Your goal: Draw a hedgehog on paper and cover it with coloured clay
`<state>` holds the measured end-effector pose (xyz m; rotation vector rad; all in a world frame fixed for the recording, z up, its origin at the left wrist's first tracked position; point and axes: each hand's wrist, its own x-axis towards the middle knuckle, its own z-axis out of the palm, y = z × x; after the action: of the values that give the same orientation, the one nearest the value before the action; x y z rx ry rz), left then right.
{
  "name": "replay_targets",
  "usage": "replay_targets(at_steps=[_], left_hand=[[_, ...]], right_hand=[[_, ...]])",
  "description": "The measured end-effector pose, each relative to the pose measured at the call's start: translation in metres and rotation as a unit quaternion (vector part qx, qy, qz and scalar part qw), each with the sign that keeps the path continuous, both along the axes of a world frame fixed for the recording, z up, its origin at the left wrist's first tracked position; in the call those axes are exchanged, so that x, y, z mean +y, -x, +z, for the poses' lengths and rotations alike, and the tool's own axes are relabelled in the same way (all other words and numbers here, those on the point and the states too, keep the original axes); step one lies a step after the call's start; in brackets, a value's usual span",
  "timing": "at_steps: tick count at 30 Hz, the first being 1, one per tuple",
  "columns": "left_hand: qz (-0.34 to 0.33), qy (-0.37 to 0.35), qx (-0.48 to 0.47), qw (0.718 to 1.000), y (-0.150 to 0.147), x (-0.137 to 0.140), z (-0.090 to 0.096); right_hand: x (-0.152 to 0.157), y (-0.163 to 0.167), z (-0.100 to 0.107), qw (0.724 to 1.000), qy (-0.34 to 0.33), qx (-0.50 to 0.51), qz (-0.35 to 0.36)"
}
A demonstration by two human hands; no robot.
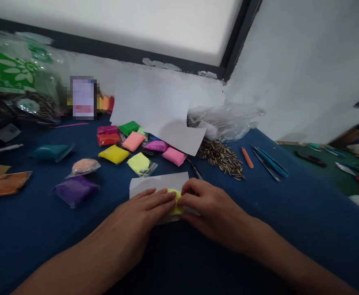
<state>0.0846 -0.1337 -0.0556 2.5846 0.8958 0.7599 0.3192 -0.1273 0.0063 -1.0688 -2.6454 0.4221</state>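
A flattened piece of light yellow modelling clay (177, 209) lies on a small white sheet of paper (159, 182), partly covered by my fingers. My left hand (144, 211) rests over the paper with its fingers stretched out flat, the tips on the clay. From the other side, my right hand (211, 207) bends its thumb and fingers in a pinch at the clay's right edge. Just behind the paper is an opened packet of pale yellow clay (138, 164). A black pen (195, 169) points towards my right hand.
Several coloured clay packets, among them a yellow packet (114, 154) and a purple packet (76, 190), lie behind and left. Striped sunflower seeds (224, 159) spill from a clear bag (228, 119). Right of them are an orange stick (247, 157) and blue tweezers (271, 162).
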Motion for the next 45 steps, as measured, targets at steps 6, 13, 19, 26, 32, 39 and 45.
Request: replay_targets(at_steps=[6,13,19,26,32,39,45], left_hand=[[-0.008,0.029,0.006,1.0,0.0,-0.001,0.006],[0.0,0.025,0.082,0.996,-0.005,0.002,0.017],[-0.009,0.006,0.049,0.999,-0.001,0.004,0.01],[-0.011,0.02,0.077,0.997,-0.002,0.007,0.013],[-0.006,0.019,0.089,0.996,-0.003,0.006,0.011],[0.017,0.024,0.129,0.991,-0.005,0.003,0.02],[0.003,0.036,0.082,0.996,-0.002,0.006,0.012]], right_hand=[[-0.003,0.001,0.0,1.0,-0.017,-0.018,0.018],[-0.007,0.002,-0.002,0.999,-0.051,-0.014,0.013],[-0.009,0.005,-0.009,0.991,-0.128,-0.028,0.029],[-0.012,0.011,-0.017,0.986,-0.148,-0.072,0.026],[-0.009,0.011,-0.014,0.996,-0.077,-0.045,0.023],[-0.008,0.004,0.001,0.999,0.028,0.038,-0.014],[-0.01,0.008,-0.007,0.997,-0.074,-0.02,-0.009]])
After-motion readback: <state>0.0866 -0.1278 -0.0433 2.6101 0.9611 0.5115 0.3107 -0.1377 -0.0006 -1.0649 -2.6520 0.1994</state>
